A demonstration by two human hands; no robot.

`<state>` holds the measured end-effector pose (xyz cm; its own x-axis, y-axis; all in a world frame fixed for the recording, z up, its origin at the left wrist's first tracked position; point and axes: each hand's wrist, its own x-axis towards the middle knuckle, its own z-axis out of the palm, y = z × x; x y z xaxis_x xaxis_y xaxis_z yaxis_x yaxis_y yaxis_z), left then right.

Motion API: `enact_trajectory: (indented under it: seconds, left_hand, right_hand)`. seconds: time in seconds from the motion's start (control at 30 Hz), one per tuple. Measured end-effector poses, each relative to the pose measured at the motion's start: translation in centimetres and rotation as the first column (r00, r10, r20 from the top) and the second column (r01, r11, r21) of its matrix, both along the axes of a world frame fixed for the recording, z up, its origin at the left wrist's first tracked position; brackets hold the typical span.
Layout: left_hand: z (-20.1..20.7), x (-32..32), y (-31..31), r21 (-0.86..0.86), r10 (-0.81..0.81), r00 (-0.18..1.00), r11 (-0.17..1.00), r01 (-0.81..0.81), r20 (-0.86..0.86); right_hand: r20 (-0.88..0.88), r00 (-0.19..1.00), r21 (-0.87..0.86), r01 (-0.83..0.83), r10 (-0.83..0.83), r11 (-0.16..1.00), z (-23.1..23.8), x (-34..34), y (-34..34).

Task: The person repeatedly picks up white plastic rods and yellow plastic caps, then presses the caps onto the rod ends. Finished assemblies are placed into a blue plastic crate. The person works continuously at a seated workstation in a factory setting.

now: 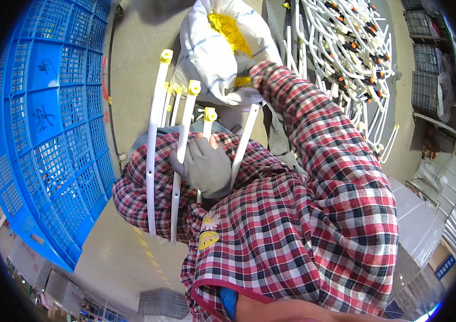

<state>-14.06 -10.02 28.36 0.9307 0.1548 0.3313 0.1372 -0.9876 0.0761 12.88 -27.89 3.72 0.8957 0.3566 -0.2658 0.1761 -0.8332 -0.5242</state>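
Observation:
My left hand (206, 166), in a grey glove, is closed around several white tubes (181, 155) in front of my chest. Yellow fittings (194, 87) cap the upper ends of most of them. The rightmost tube (245, 134) has a bare upper end. A white woven sack (201, 59) stands just beyond, its mouth open on a heap of small yellow parts (228, 31). My right hand (244, 63), also grey-gloved, reaches into the sack's right side. Its fingers are hidden there, so what they touch cannot be seen.
A large pile of bent white tubes (340, 48) with orange and black ends lies at the far right. Tall blue plastic crates (45, 123) line the left. Dark crates (426, 80) sit on a rack along the right edge. A grey crate (164, 303) is at the bottom.

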Motion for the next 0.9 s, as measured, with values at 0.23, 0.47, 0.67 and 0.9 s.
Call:
enact_trajectory:
  seconds: [0.23,0.47,0.67,0.9]
  left_hand:
    - [-0.9,-0.4,1.0,0.010,0.017,0.991,1.000,-0.016,-0.134]
    - [-2.7,-0.4,3.5,-0.113,-0.257,0.899,0.943,0.314,0.355]
    - [-2.5,-4.3,4.8,-0.204,-0.473,0.875,0.872,0.446,-0.109]
    - [-5.1,-2.1,4.5,0.046,-0.369,0.928,0.927,0.371,-0.044]
  right_hand:
    - [0.138,0.947,0.147,0.271,-0.291,0.951,-2.3,-5.7,-0.6]
    - [-0.376,0.772,0.427,0.635,-0.512,0.644,-0.4,-3.5,-2.1]
    - [-0.666,0.658,0.544,0.751,-0.351,0.374,-0.3,-3.7,-2.5]
    - [-0.670,0.711,0.679,0.703,-0.213,0.212,2.6,-5.2,-2.6]
